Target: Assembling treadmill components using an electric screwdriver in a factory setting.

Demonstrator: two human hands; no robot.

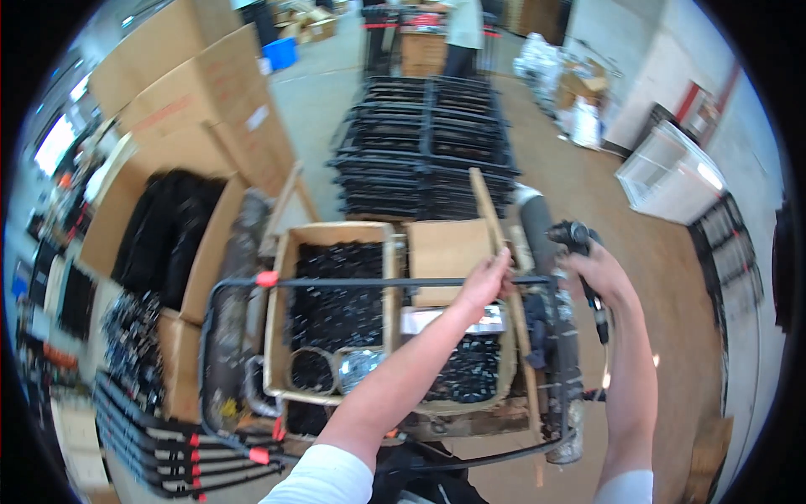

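A black tubular metal frame [353, 283] with red clips lies across the work stand in front of me. My left hand [487, 281] is closed around its far bar, right of the middle, beside a long wooden strip [520, 336]. In my right hand [594, 267] is a black power screwdriver [571, 235], its head pointing left, above the frame's far right corner. Below the frame, a box of small black parts [336, 302] stands on the left. Another box of small dark parts [466, 374] stands on the right, partly covered by my left forearm.
A tall stack of black frames [424, 151] stands beyond the stand. Cardboard boxes [206, 101] and a carton of black items [168, 235] are at left, above several black tubes with red clips [168, 449]. White wire racks [672, 172] lean at right. A person [463, 38] stands far back.
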